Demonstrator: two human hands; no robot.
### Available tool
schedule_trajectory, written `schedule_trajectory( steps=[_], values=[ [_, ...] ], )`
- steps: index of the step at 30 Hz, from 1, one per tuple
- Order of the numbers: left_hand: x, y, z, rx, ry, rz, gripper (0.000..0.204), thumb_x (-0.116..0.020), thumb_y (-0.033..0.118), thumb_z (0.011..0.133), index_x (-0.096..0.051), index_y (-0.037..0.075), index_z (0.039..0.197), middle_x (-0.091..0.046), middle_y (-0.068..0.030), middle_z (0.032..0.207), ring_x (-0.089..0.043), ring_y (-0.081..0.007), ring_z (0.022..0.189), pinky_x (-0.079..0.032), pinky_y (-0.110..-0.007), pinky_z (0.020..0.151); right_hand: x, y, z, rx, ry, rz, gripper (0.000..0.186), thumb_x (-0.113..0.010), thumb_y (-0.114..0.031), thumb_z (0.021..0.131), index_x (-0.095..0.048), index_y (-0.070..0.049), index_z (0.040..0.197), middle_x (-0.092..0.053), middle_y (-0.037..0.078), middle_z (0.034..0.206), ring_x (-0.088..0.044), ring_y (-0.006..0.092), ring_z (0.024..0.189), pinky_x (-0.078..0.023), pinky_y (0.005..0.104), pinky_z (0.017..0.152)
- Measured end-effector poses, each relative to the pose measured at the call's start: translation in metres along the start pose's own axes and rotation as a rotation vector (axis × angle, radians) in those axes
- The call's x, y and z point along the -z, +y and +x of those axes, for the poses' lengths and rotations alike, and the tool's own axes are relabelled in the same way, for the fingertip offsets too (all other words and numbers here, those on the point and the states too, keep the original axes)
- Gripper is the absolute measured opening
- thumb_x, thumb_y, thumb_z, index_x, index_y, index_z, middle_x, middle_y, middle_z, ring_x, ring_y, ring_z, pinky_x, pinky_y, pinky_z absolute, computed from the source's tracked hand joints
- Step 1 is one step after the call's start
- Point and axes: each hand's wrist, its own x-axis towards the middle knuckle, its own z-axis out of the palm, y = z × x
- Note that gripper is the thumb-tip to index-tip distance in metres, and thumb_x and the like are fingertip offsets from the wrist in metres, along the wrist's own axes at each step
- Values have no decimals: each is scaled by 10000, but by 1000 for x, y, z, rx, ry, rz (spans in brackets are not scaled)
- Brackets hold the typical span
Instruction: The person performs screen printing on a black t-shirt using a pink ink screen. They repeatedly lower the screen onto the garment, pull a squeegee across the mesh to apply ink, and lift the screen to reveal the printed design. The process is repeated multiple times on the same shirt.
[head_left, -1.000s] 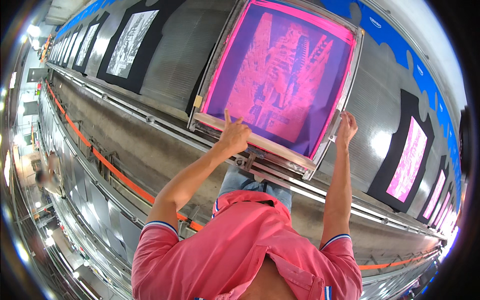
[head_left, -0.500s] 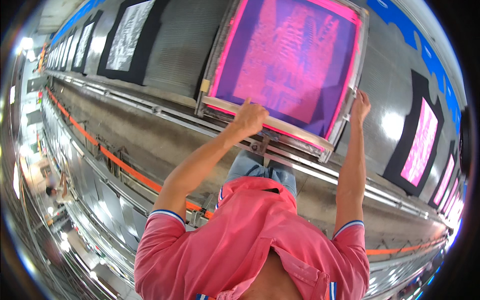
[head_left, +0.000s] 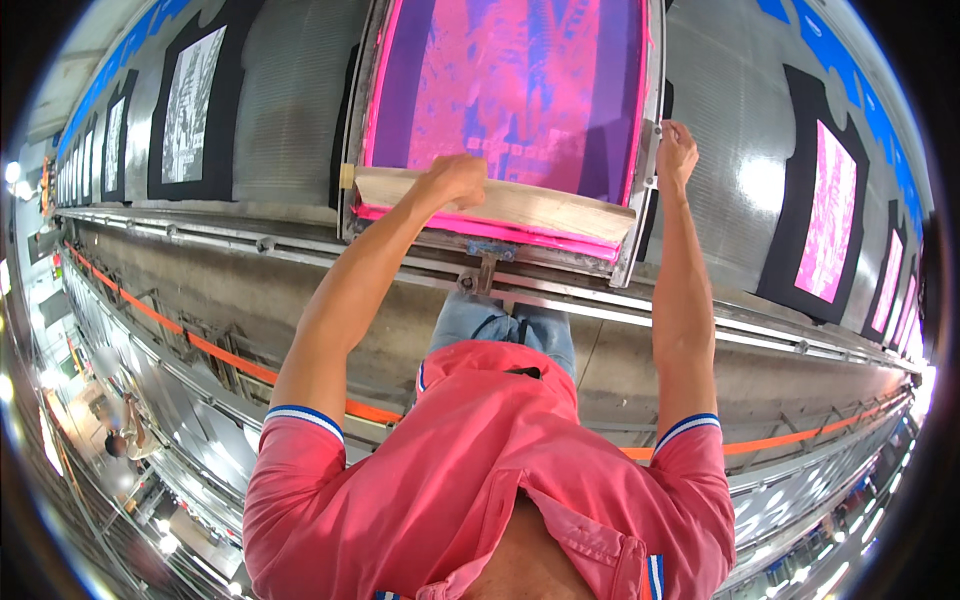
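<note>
A screen-printing frame lies in front of me, its mesh purple at the sides with a pink and blue design in the middle. Pink ink lines its inner edges. Across its near end lies a wooden squeegee, its broad pale face showing. My left hand is closed over the squeegee, left of its middle. At the frame's right side rail, my right hand has its fingers curled round the metal edge. Whatever lies under the mesh is mostly hidden.
Black shirts with pink prints lie on the long grey table to the right. Others with white prints lie to the left. A metal rail follows the table's near edge. Behind me an orange rail crosses, and a person stands far left.
The squeegee has tilted and now shows more of its wooden face. My left hand has closed more fully over it. My right hand stays at the frame's side; the whole view has shifted.
</note>
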Motion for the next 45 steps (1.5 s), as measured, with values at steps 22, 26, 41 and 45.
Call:
schedule_trajectory(
  steps=[22,26,41,45],
  values=[
    [271,-58,165,-162,489,101,300,-653,174,704,-778,95,966,-741,-197,941,-706,-408,887,-558,-522,773,-44,-202,183,477,-753,-762,379,-764,-256,743,-725,-121,1095,-738,128,1027,-698,336,989,-553,470,864],
    [324,-98,204,-170,623,69,298,-698,239,718,-776,165,995,-738,-186,957,-705,-397,927,-562,-525,818,-79,-213,246,535,-611,-735,294,-723,-280,778,-716,-100,1010,-724,163,984,-696,368,949,-550,482,840],
    [351,-173,206,-37,889,303,141,-648,150,672,-751,57,696,-693,-252,767,-703,-426,766,-567,-507,761,-108,-196,284,627,-372,-861,493,-748,-334,811,-685,-180,1275,-719,163,1134,-672,365,1080,-520,471,947],
    [330,-171,199,-50,948,301,135,-652,151,666,-759,82,711,-695,-230,753,-702,-411,746,-570,-508,739,-107,-181,269,637,-296,-769,399,-747,-309,825,-705,-211,1210,-737,105,1088,-684,342,1049,-527,469,917]
  ],
)
